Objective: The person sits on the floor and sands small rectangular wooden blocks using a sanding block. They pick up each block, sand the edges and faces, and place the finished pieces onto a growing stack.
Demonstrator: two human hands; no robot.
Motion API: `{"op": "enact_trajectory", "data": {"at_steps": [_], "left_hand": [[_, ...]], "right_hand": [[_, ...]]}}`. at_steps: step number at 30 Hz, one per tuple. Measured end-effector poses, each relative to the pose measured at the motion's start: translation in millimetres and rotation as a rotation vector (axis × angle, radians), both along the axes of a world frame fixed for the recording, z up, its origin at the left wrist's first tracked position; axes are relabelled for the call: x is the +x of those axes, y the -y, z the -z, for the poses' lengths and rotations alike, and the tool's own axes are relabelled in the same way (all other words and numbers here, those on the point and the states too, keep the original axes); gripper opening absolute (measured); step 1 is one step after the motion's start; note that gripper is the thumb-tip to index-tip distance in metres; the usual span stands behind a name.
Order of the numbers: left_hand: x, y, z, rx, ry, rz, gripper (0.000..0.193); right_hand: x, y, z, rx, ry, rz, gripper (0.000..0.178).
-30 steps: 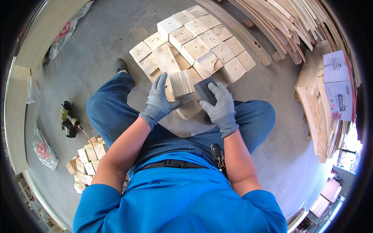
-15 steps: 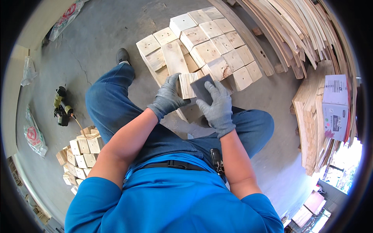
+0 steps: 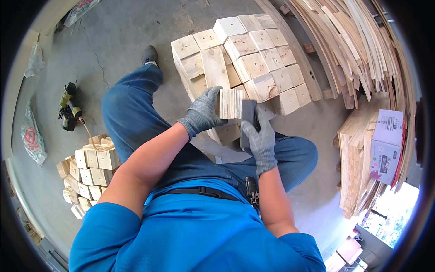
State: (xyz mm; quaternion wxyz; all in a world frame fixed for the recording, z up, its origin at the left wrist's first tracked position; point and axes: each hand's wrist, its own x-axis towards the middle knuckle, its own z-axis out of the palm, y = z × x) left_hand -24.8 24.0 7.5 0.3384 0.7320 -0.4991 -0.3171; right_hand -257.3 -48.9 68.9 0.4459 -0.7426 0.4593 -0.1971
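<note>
My left hand (image 3: pixel 203 111), in a grey knit glove, is closed around the left side of a square wooden block (image 3: pixel 231 103); its upper face shows fine parallel layers. In my right hand (image 3: pixel 261 144), gloved the same way, is a dark grey sanding block (image 3: pixel 248 119). It stands on edge along the wooden block's right side; whether they touch I cannot tell. My right thumb and fingers grip it, partly hidden behind it. Both hands are above the gap between my bent knees, just nearer than a large stack of wooden blocks (image 3: pixel 260 58).
Smaller blocks (image 3: pixel 93 174) are piled at the left. Beyond them lie a green and black power tool with a hose (image 3: pixel 69 108) and a plastic bag (image 3: pixel 32 138). Long boards (image 3: pixel 337 41) fill the far right, with a carton (image 3: pixel 386 147) on stacked timber.
The sanding block has moved from a slant over the wooden block's right corner to upright along its right side. My right hand has lowered slightly. The view has turned a little.
</note>
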Motion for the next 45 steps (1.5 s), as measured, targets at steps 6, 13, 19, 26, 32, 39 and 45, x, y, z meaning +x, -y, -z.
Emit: {"op": "enact_trajectory", "data": {"at_steps": [6, 13, 19, 26, 32, 39, 45], "left_hand": [[0, 1, -2, 0.029, -0.031, -0.011, 0.111], [4, 1, -4, -0.003, -0.023, 0.0, 0.11], [4, -1, 3, -0.036, 0.001, 0.005, 0.108], [3, -1, 8, -0.028, -0.006, 0.014, 0.111], [1, 3, -2, -0.007, -0.03, 0.01, 0.113], [4, 0, 14, -0.087, -0.011, -0.006, 0.114], [4, -2, -4, -0.03, 0.001, 0.029, 0.111]], "right_hand": [[-15, -18, -10, 0.107, 0.039, 0.022, 0.074], [47, 52, -2, -0.136, -0.073, -0.03, 0.072], [39, 19, -4, -0.549, -0.234, -0.152, 0.074], [2, -40, -18, -0.608, -0.393, -0.253, 0.073], [38, 13, -15, -0.621, -0.409, -0.201, 0.07], [80, 46, -11, -0.581, -0.405, -0.167, 0.069], [30, -26, -25, -0.583, -0.394, -0.305, 0.072]]}}
